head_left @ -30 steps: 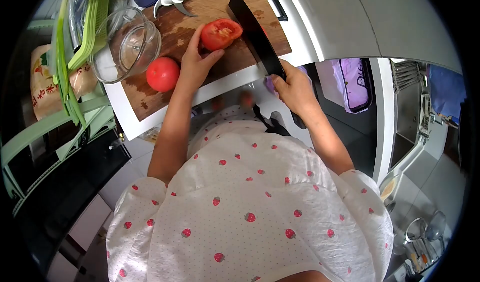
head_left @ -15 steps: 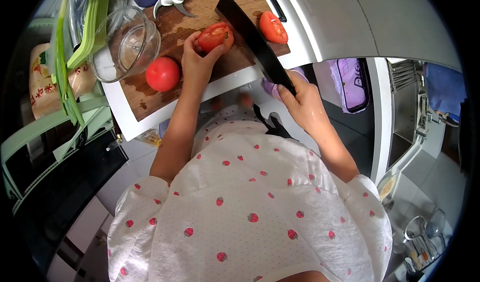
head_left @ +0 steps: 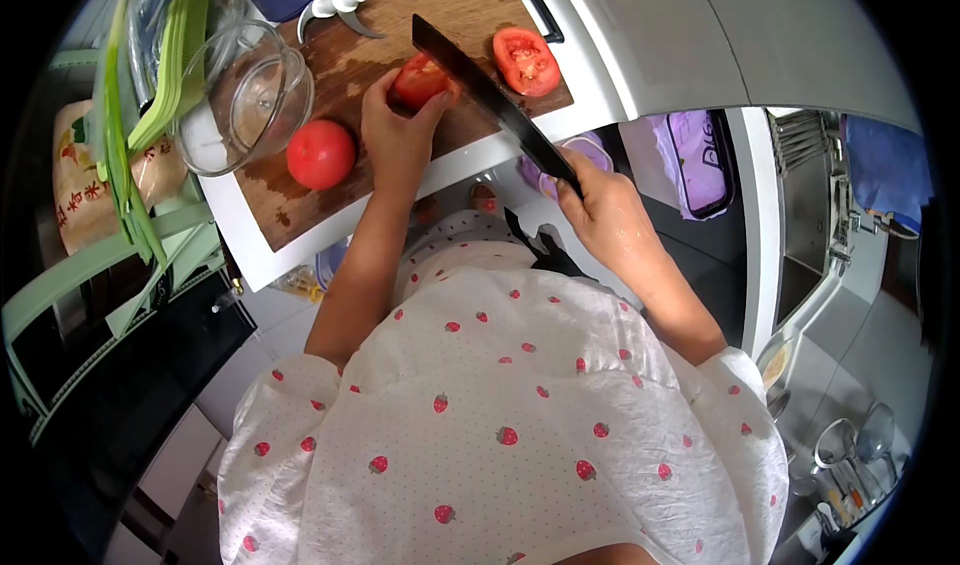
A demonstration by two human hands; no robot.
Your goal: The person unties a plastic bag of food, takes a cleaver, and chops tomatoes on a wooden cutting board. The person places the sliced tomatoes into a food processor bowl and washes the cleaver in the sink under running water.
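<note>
On the wooden cutting board (head_left: 400,10), my left hand (head_left: 402,130) has its fingers and thumb around a piece of cut tomato (head_left: 418,82). My right hand (head_left: 610,210) grips the handle of a kitchen knife (head_left: 490,100) with a dark, wide blade. That blade slants across the board just right of the held piece and hides part of it; whether they touch, I cannot tell. Right of the knife lies a tomato half (head_left: 526,63), cut face up. A whole tomato (head_left: 321,154) rests left of my left hand.
A clear glass bowl (head_left: 300,90) stands at the board's left edge, near green scallions (head_left: 122,180). A chopper blade with a white hub (head_left: 340,5) lies at the back. The board's black handle (head_left: 537,7) is at the far right.
The tomato piece on the right now shows its cut face upward. The knife has moved left and slightly down, closer to the held piece. My left hand keeps its grip.
</note>
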